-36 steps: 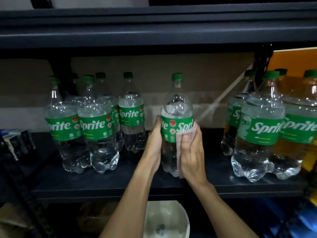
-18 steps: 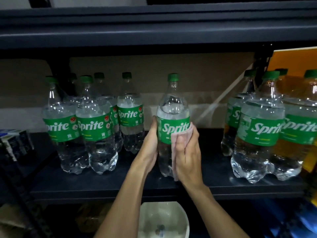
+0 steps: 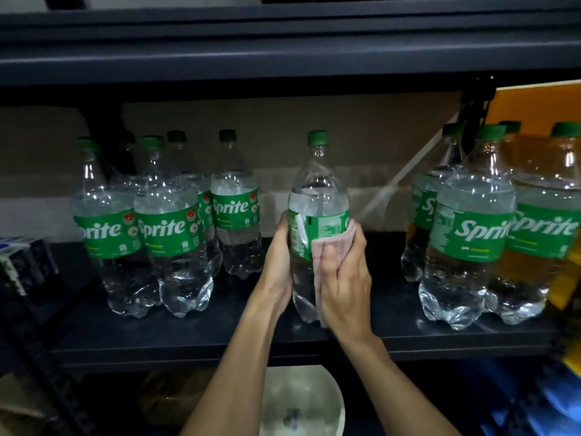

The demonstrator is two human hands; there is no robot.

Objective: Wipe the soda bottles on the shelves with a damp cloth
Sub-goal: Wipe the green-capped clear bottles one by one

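Bottle (image 3: 317, 190) upright between hands: left hand (image 3: 279, 262) grips 9 o'clock side, right hand (image 3: 342, 278) clamps cloth (image 3: 330, 243) at 3 o'clock

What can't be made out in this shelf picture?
All head view.
Held Sprite bottle: lower right side hidden by pink cloth and right hand.
Left hand: fingertips hidden behind that bottle.
White bowl: cut by bottom edge; contents blurred.
Left-edge boxes: print too blurred.
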